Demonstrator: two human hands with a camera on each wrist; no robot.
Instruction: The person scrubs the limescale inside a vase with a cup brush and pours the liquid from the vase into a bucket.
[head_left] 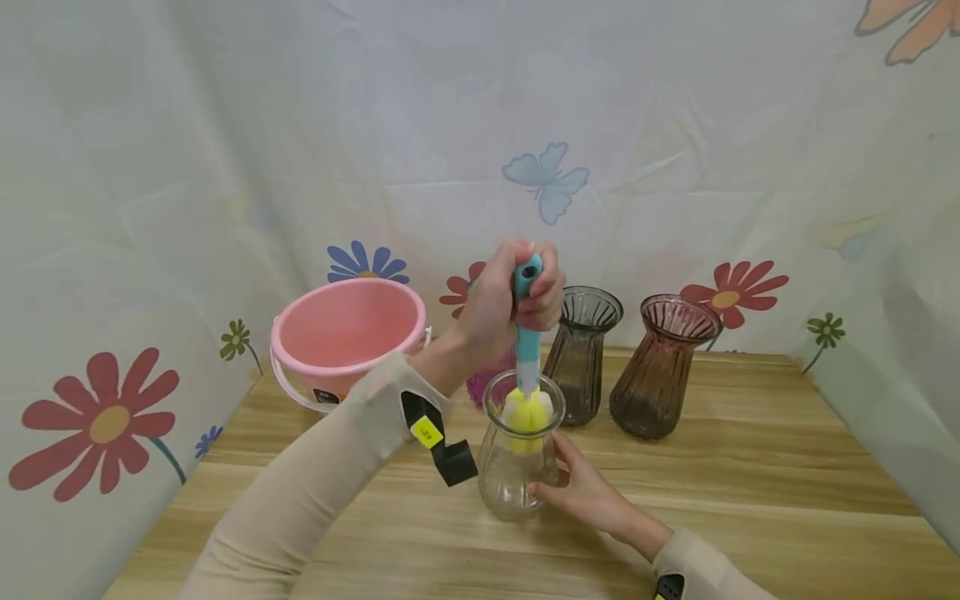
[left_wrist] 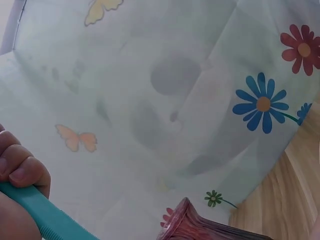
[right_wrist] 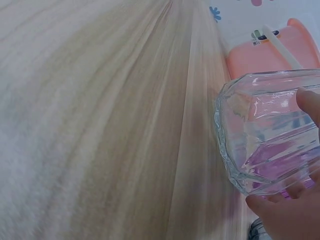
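In the head view my left hand grips the teal handle of a bottle brush, held upright. Its yellow and white sponge head is down inside the neck of a clear glass vase. The left wrist view shows fingers curled round the same brush handle. Low on the vase's right side, my right hand holds the glass between thumb and fingers. From the right wrist, the ribbed vase lies between the thumb and fingers of that hand.
A pink bucket with a white handle stands at the back left. Behind the clear vase are a grey glass vase and a reddish-brown one. A purple object is partly hidden behind my left arm. Patterned cloth walls enclose the wooden tabletop.
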